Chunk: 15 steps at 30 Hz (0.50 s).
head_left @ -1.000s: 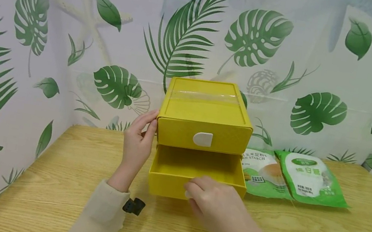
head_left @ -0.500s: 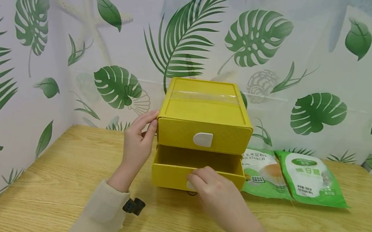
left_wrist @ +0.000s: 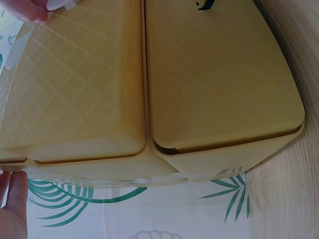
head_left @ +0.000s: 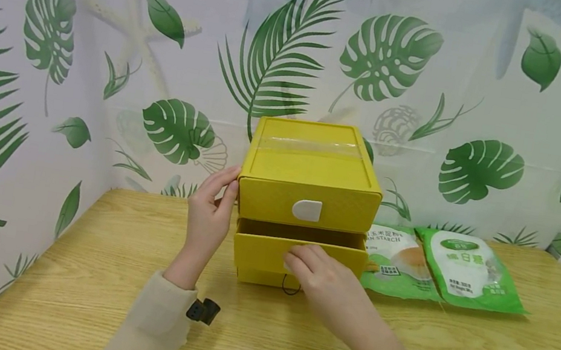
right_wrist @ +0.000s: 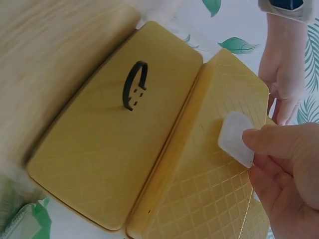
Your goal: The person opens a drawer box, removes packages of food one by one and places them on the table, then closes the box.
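Observation:
A yellow cabinet (head_left: 309,164) with stacked drawers stands on the table. Its middle drawer (head_left: 259,252) sticks out a little, leaving a dark gap above its front. My right hand (head_left: 330,293) is at that drawer's front; in the right wrist view its thumb and fingers pinch the white tab handle (right_wrist: 233,137) at the upper edge. My left hand (head_left: 210,210) touches the cabinet's left side beside the top drawer (head_left: 265,200), fingers fairly straight. The bottom drawer (right_wrist: 114,144) is flush and carries a black loop handle (right_wrist: 130,84). The middle drawer's inside is mostly hidden.
Two green-and-white food bags, one starch bag (head_left: 399,261) and another bag (head_left: 469,272), lie to the right of the cabinet. A leaf-patterned cloth (head_left: 177,61) hangs behind the wooden table (head_left: 75,289). Clear tape (head_left: 307,145) crosses the cabinet top.
The middle drawer has slid back into the cabinet most of the way, my right hand moving forward with it. The bottom drawer's front and loop have come into sight. My left hand stays put.

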{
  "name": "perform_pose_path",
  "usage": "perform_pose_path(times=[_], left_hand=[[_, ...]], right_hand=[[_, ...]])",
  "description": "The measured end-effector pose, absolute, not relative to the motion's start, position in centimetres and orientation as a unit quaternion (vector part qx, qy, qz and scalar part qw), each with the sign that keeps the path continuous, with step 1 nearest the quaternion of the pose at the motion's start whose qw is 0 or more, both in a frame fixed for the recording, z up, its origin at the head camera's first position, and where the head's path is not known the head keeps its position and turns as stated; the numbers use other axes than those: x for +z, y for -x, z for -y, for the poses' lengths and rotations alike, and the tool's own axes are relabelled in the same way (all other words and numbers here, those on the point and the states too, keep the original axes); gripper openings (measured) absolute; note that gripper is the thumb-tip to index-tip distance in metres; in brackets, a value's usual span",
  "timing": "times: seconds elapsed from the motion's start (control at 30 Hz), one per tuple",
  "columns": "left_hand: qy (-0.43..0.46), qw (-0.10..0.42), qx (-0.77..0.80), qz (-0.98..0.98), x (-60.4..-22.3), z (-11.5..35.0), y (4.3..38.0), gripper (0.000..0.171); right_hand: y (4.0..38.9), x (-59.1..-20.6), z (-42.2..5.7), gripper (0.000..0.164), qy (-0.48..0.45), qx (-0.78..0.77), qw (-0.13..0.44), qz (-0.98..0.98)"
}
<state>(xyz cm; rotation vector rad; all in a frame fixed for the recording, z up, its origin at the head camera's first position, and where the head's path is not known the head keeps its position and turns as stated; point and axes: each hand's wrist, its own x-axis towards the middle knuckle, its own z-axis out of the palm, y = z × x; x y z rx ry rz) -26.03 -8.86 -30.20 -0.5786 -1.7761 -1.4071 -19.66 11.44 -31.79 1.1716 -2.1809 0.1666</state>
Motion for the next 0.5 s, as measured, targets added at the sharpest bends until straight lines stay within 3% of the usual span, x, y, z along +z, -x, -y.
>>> perform_pose_path(times=[0.5], left_hand=[[0.228, 0.389, -0.555, 0.699, -30.25, 8.89, 26.05, 0.023]], right_hand=[[20.3, -32.31, -11.92, 0.043, -0.438, 0.02, 0.3, 0.848]])
